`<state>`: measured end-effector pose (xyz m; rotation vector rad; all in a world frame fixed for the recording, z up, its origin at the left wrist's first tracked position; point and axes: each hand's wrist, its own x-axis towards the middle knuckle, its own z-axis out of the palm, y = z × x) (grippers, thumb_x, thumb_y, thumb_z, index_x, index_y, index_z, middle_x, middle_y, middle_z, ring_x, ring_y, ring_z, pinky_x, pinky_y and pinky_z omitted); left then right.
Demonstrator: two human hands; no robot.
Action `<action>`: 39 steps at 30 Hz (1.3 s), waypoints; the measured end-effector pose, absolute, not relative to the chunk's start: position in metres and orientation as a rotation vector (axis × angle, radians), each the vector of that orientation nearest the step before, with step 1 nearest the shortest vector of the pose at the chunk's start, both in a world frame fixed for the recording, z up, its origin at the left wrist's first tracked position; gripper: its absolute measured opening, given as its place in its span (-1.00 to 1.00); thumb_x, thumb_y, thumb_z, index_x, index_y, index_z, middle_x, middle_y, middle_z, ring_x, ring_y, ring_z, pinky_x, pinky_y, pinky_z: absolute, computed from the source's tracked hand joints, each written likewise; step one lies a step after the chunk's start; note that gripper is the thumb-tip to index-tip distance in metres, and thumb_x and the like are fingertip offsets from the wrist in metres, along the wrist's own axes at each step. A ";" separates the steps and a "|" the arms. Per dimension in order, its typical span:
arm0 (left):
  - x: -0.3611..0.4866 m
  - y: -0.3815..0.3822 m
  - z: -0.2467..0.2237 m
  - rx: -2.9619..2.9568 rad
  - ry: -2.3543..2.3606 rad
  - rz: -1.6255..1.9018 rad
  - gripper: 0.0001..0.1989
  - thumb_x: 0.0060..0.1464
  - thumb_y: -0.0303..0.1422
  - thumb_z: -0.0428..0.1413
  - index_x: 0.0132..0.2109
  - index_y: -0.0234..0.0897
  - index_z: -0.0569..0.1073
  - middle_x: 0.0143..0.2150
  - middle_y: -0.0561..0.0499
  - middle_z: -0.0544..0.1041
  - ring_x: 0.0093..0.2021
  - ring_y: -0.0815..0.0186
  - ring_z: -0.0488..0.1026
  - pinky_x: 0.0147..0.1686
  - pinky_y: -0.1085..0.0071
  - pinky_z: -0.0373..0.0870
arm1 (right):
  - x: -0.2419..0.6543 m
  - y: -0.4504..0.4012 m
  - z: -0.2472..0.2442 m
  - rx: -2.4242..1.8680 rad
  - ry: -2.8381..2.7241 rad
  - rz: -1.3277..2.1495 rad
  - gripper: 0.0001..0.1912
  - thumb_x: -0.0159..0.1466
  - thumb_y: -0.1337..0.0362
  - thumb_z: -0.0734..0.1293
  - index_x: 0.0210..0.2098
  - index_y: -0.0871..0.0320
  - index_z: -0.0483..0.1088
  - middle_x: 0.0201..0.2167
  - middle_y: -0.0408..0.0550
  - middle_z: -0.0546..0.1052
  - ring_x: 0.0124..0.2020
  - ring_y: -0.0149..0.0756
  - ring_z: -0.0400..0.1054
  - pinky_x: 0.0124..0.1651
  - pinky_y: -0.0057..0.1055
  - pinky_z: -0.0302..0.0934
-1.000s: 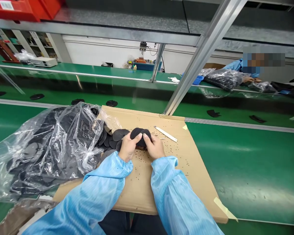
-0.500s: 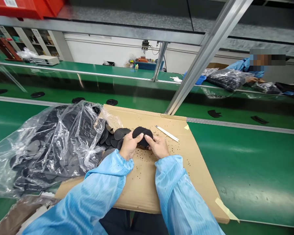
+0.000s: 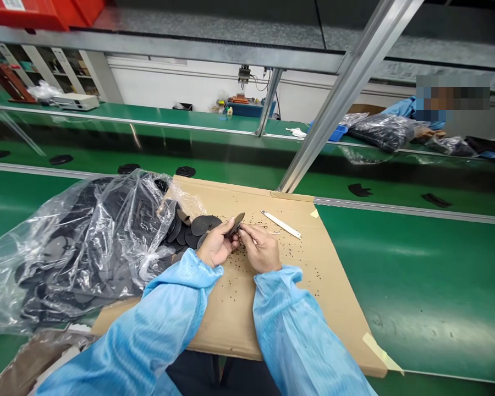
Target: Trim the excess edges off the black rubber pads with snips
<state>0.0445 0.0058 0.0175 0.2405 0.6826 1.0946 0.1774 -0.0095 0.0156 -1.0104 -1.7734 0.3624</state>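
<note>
My left hand (image 3: 218,245) holds a thin black disc (image 3: 236,223) tilted nearly edge-on above the cardboard sheet (image 3: 231,324). The fingertips of my right hand (image 3: 262,247) are pinched together at the disc's right edge; whatever lies between them is too small to tell. Several loose black discs (image 3: 204,223) lie left of my hands, by a clear plastic bag (image 3: 103,236) full of similar pieces. A white knife-like tool (image 3: 281,224) rests on the cardboard, and small dark specks are scattered around it.
A slanted metal post (image 3: 325,110) rises behind the cardboard. Black pieces lie on the green conveyor (image 3: 239,165) beyond. At the back right, a person in a blue sleeve (image 3: 400,107) is beside bagged goods (image 3: 381,131). A red bin (image 3: 45,14) sits at upper left.
The black disc has turned from facing me to nearly edge-on in my left hand. My right hand has shifted from holding its face to pinching at its edge.
</note>
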 end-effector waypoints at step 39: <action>0.084 0.065 0.065 1.921 1.224 0.943 -0.58 -0.13 -0.42 0.29 -0.05 -0.38 0.48 0.02 -0.25 0.40 0.09 0.02 0.34 0.21 0.16 0.14 | 0.349 -0.149 -0.011 -1.498 -2.225 -0.306 -0.68 0.37 0.22 0.15 -0.03 0.19 0.44 -0.09 0.11 0.49 -0.08 -0.12 0.40 -0.04 -0.16 0.38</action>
